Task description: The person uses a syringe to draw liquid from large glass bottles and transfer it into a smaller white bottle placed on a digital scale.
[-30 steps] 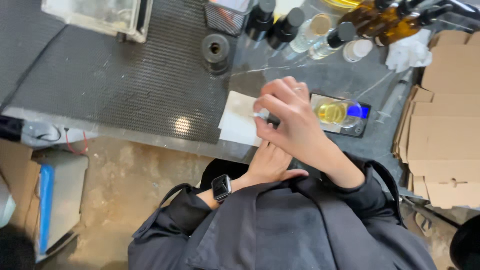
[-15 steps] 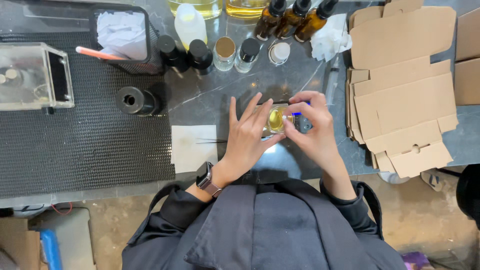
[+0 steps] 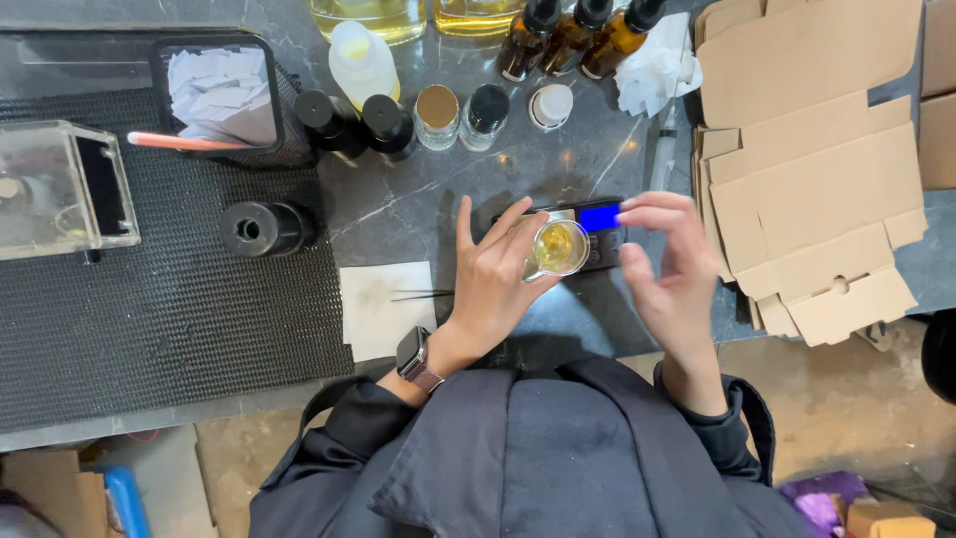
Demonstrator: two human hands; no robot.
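My left hand [image 3: 495, 284], with a watch on the wrist, grips a small clear glass bottle of yellow liquid [image 3: 559, 247] by its side, over a small black scale with a lit blue display [image 3: 600, 218]. My right hand [image 3: 670, 269] hovers just right of the bottle, fingers curled and apart, holding nothing that I can see. Thin black tweezers [image 3: 420, 295] lie on a white paper square [image 3: 386, 309] beside my left wrist.
A row of small capped bottles [image 3: 436, 117], amber dropper bottles [image 3: 573, 38] and a white squeeze bottle [image 3: 362, 62] stands at the back. Flat cardboard boxes [image 3: 812, 189] lie right. A black mesh mat [image 3: 169, 299] with a black cap [image 3: 261, 228], clear box [image 3: 60, 189] and paper tray [image 3: 221, 95] lies left.
The view has shifted from the left of the bench to above the scale. My right hand has come off the bottle and moved right; my left hand now holds it alone.
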